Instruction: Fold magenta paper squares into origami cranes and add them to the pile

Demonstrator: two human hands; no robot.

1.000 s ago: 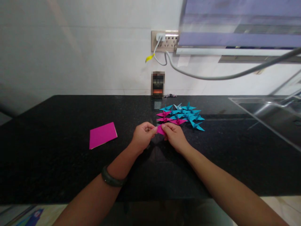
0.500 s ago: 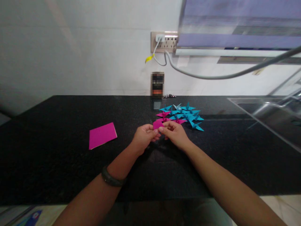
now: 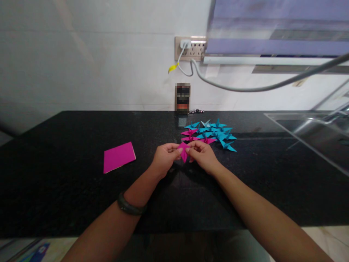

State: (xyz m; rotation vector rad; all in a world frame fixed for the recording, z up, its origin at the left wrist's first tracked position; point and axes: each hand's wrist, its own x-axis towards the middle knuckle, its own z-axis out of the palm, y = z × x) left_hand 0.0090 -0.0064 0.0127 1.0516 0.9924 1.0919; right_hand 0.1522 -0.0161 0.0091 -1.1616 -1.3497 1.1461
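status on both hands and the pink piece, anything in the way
Left hand, right hand: pinching pink piece from either side. Piece folded, diamond-shaped. Paper cranes just beyond, none between the hands.

Left forearm (image 3: 109,229), 7 o'clock: thick rounded bangle (image 3: 129,208), dark greenish-black, slight shine. Right forearm (image 3: 259,207), 4 o'clock: bare. Left hand (image 3: 163,160), right hand (image 3: 204,157): bare too.
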